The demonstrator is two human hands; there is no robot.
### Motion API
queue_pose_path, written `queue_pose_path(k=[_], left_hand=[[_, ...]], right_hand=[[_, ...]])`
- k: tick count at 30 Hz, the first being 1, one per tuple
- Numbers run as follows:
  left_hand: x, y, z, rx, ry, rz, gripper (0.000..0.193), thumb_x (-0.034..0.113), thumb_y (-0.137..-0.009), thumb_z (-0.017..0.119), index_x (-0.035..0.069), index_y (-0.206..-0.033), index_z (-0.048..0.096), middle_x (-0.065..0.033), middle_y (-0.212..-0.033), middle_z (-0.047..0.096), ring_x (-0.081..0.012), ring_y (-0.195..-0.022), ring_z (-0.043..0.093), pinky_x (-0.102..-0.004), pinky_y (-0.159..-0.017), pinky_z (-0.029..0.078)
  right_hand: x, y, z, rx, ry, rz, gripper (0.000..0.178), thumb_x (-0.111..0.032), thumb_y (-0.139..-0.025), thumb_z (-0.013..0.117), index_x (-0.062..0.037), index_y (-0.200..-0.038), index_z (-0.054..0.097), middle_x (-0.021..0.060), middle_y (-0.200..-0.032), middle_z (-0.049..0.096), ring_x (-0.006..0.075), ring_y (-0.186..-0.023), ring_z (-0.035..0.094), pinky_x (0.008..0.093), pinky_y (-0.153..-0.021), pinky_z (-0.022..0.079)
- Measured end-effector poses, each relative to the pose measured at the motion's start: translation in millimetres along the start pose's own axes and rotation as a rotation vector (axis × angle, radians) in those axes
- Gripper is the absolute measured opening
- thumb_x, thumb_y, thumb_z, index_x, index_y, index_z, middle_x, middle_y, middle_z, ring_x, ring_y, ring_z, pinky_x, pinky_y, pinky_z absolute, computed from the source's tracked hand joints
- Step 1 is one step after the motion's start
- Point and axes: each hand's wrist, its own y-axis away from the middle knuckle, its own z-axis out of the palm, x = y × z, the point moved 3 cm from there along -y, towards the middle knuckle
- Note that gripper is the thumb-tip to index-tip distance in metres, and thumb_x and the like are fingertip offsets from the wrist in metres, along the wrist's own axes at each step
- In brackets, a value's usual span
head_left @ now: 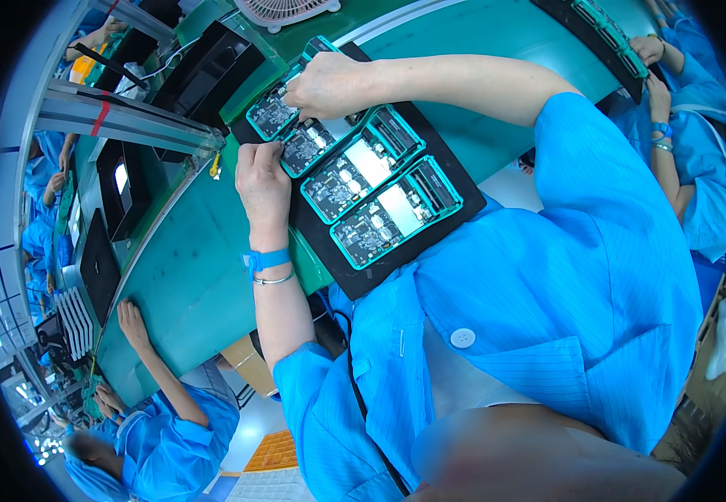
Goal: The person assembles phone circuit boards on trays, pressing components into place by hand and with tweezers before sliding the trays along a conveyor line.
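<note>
A black tray (358, 283) lies on the bench before me, holding several teal-framed devices with bare circuit boards and silver metal plates. The nearest teal-framed circuit board assembly (397, 211) and the one behind it (364, 174) lie untouched. My left hand (264, 186), with a blue strap and a bangle at the wrist, is closed at the tray's left edge, its fingertips beside the third assembly (306, 147). My right hand (329, 86) reaches across and is closed in a pinch above the far assemblies, near the far-left circuit board (271, 114). What either hand holds is hidden.
The green bench (187, 276) curves past me. A metal post (137, 117) stands left of the tray. A pale fan (283, 10) sits beyond it. Co-workers' hands are at the left (133, 325) and right (649, 50), the latter beside another tray (610, 42).
</note>
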Motion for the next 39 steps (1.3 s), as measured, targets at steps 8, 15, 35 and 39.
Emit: queue_pose_path(k=[8, 15, 35, 39], left_hand=[[-3, 1, 1, -0.006, 0.02, -0.01, 0.013, -0.005, -0.083, 0.069, 0.005, -0.091, 0.071, -0.0118, -0.086, 0.06, -0.0314, -0.079, 0.063, -0.0425, -0.068, 0.051], [-4, -2, 2, -0.018, 0.051, 0.005, 0.013, -0.006, -0.083, 0.069, 0.004, -0.091, 0.071, -0.0119, -0.085, 0.06, -0.0309, -0.079, 0.063, -0.0421, -0.068, 0.051], [-13, -9, 2, -0.099, 0.098, 0.055, 0.012, -0.008, -0.082, 0.067, 0.002, -0.086, 0.069, -0.013, -0.081, 0.055, -0.0318, -0.074, 0.061, -0.0416, -0.065, 0.05], [-10, -8, 1, -0.083, 0.093, 0.05, 0.013, -0.009, -0.081, 0.067, 0.002, -0.087, 0.069, -0.0128, -0.081, 0.056, -0.0315, -0.075, 0.062, -0.0415, -0.065, 0.05]], right_hand=[[-1, -3, -2, -0.064, -0.03, 0.018, 0.021, -0.027, -0.084, 0.074, -0.0064, -0.09, 0.072, 0.0145, -0.081, 0.073, 0.0352, -0.08, 0.072, 0.0477, -0.068, 0.057], [0, -1, -4, -0.068, -0.031, 0.007, 0.021, -0.027, -0.084, 0.073, -0.0067, -0.089, 0.072, 0.0149, -0.08, 0.072, 0.0352, -0.08, 0.072, 0.0476, -0.068, 0.057], [-4, 0, -7, -0.078, 0.021, 0.003, 0.023, -0.027, -0.085, 0.075, -0.0048, -0.086, 0.07, 0.0105, -0.086, 0.071, 0.0316, -0.081, 0.072, 0.0436, -0.068, 0.057], [-5, 0, -10, -0.088, 0.01, 0.014, 0.023, -0.027, -0.085, 0.075, -0.0048, -0.086, 0.07, 0.0107, -0.085, 0.071, 0.0313, -0.08, 0.072, 0.0436, -0.068, 0.057]])
